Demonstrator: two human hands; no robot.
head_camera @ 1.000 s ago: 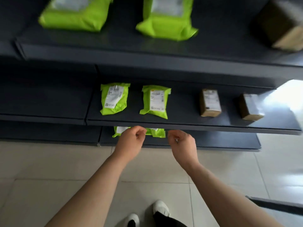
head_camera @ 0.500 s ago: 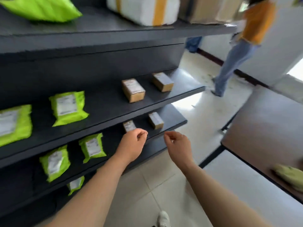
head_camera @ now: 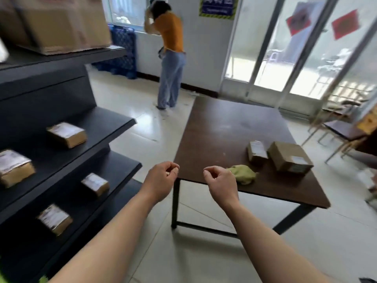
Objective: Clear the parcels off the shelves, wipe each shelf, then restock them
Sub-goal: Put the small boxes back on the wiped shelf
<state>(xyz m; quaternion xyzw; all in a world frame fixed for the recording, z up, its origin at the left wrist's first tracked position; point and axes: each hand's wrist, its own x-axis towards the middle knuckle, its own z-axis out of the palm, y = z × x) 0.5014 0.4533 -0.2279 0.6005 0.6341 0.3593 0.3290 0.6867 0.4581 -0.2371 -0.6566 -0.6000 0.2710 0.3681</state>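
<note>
Brown parcels (head_camera: 67,134) lie near the right ends of the shelves (head_camera: 114,127), so clearing looks unfinished; the left hand (head_camera: 161,180) and right hand (head_camera: 221,181) hover loosely curled and empty, and reaching the cloth (head_camera: 243,173) by the near edge of the tabletop (head_camera: 224,129) probably comes next.

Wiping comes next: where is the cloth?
Head view, right of centre: the cloth lies on the brown table near its front edge, just past the right hand.
</note>
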